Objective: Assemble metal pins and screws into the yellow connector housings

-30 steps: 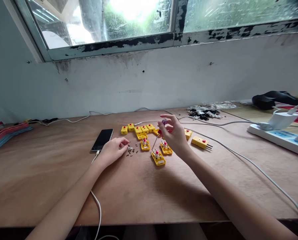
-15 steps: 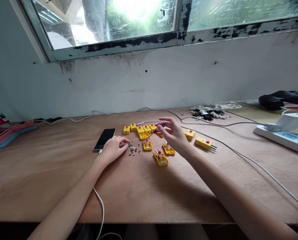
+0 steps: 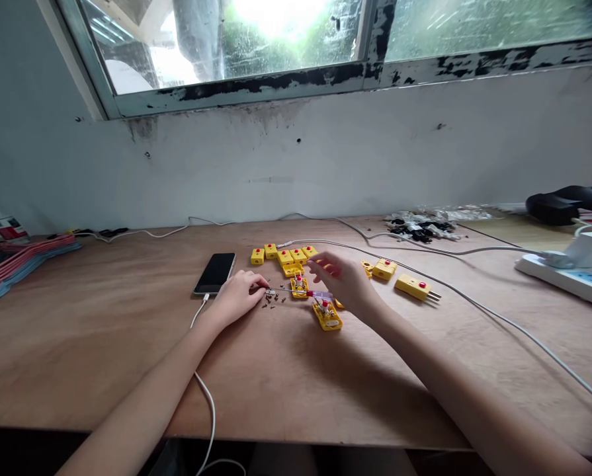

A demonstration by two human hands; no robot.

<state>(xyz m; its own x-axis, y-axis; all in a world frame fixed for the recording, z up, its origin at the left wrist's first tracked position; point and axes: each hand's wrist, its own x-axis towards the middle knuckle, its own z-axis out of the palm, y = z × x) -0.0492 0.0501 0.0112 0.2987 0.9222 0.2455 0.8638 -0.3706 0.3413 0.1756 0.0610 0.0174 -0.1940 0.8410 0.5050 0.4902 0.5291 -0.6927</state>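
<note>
A screwdriver (image 3: 319,295) with a clear purple-red handle lies level in my right hand (image 3: 346,284), its thin shaft pointing left. At the tip of that shaft, my left hand (image 3: 242,293) rests low over the table with fingertips pinched together; anything between them is too small to make out. Beside those fingertips are several small scattered screws (image 3: 270,301). The shaft crosses in front of an open yellow plug half (image 3: 299,288) with metal parts and a red button. Another open plug half (image 3: 327,320) sits nearer me; a third is mostly hidden under my right hand.
Behind the hands stand several closed yellow plug pieces (image 3: 284,258). A yellow plug with pins (image 3: 413,287) lies to the right. A phone (image 3: 215,273) with a white cable is left. Further right are small black and white parts (image 3: 419,228) and a power strip (image 3: 563,271).
The screwdriver has come down and swung level, its tip now at my left fingertips. My right hand has lowered toward the table. The whole view has shifted slightly.
</note>
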